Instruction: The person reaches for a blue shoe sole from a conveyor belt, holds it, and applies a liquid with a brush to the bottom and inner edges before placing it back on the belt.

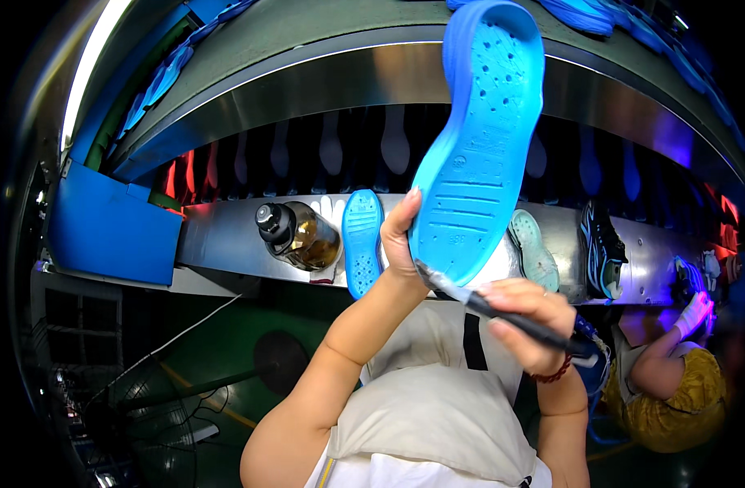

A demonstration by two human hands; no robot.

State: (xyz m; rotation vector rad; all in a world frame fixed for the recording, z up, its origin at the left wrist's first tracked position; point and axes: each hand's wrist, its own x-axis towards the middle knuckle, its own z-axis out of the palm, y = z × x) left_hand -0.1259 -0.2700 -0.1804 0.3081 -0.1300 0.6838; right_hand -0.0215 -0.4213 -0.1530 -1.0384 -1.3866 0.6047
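Note:
A large bright-blue shoe sole [474, 171] is raised in front of me, its inner side with ribs and small holes facing up. My left hand [401, 236] grips it by the left side of its lower end, thumb along the rim. In my right hand [531, 321] is a black-handled tool [515, 321] with a pale, narrow tip. That tip meets the sole's lower edge, close to my left wrist; motion blur hides whether it is a blade or a brush. A second blue sole [362, 244] lies on the metal ledge left of my left hand.
On the metal ledge [222, 236] stand a dark-capped bottle [303, 236], a pale green sole [535, 248] and a black sneaker [602, 248]. Behind runs a green conveyor belt [332, 37] carrying blue pieces. A gloved co-worker [661, 382] sits at right; a fan [144, 431] stands lower left.

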